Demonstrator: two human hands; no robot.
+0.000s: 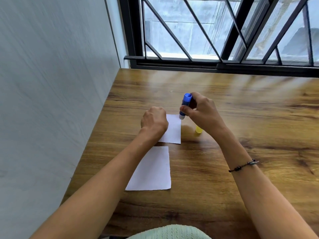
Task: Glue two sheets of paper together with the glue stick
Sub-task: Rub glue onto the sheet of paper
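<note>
Two white paper sheets lie on the wooden table (241, 118). The far sheet (173, 131) is pinned at its left side by my left hand (154, 121), fingers curled down on it. My right hand (202, 112) grips a blue glue stick (185, 105), held nearly upright with its white tip touching the far sheet's upper right corner. The near sheet (151, 169) lies free, just below the far one, partly crossed by my left forearm. A yellow cap (198, 130) stands on the table right of the far sheet, partly hidden by my right hand.
A grey wall (51, 100) runs along the table's left edge. A black-framed window with diagonal bars (224, 40) stands behind the far edge. Bare wood stretches to the right of my hands. A black cord bracelet (243, 166) circles my right wrist.
</note>
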